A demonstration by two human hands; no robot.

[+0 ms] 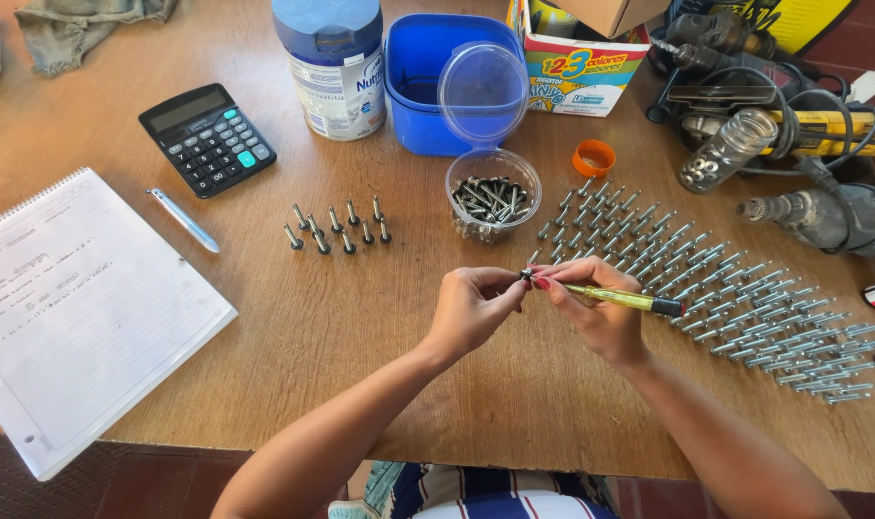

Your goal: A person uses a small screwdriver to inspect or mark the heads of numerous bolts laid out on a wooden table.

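Note:
My left hand point(471, 306) pinches a small dark screw point(526, 276) by its head above the wooden table point(361, 327). My right hand point(596, 306) holds a yellow-handled screwdriver point(630, 300) with its tip against that screw. Just beyond the hands stands a clear plastic cup point(492, 197) filled with dark screws. To the right lie long rows of silvery screws point(726, 288) standing on their heads. Left of the cup stands a small group of dark screws point(337, 226).
A spiral notebook point(72, 308), a pen point(183, 219) and a calculator point(207, 137) lie at the left. A blue tub point(423, 77) with a clear lid, a tall can point(337, 67), a cardboard box point(582, 58), an orange ring point(593, 157) and power drills point(803, 144) crowd the back.

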